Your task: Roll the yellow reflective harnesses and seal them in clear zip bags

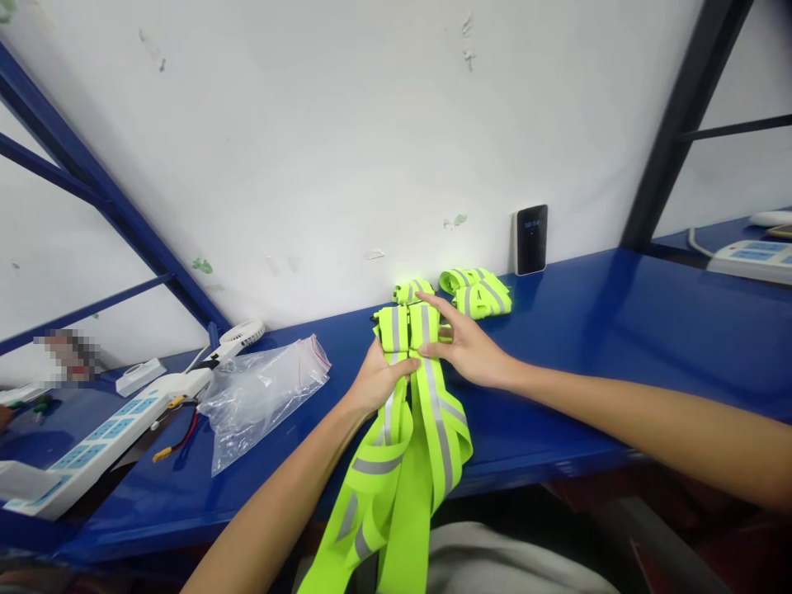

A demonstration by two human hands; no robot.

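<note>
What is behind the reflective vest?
Behind the reflective vest lie more folded neon reflective straps on the blue bench. The bench beneath the vest is covered, so it cannot be seen.

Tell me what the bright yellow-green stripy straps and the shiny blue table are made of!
The neon yellow-green straps look like matte woven fabric, since they fold and bend softly. Their grey stripes may be reflective tape, but I can't be sure. The glossy blue table top looks like painted metal, with a smooth, glaring shine, though the paint hides what's underneath.
</note>
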